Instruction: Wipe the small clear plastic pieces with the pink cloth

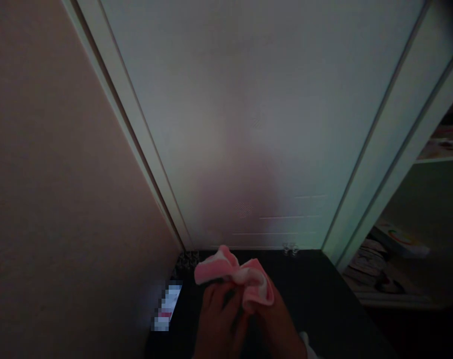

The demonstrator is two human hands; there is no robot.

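Note:
A pink cloth with a paler inner side [254,284] is bunched up at the bottom centre, over a dark surface [304,284]. My left hand [219,314] is at its lower left, with bent fingers pressed against the cloth's underside. On the right, my right hand [276,319] is closed on the cloth, which drapes over and hides most of its fingers. Both hands are close together, and the picture is dim.
A pale panel [256,99] with white frames rises behind the dark surface. A brownish wall [69,174] stands at the left. A lit, pixelated screen [168,306] lies beside it. Shelves [441,159] with a box [401,239] and folded items are at the right.

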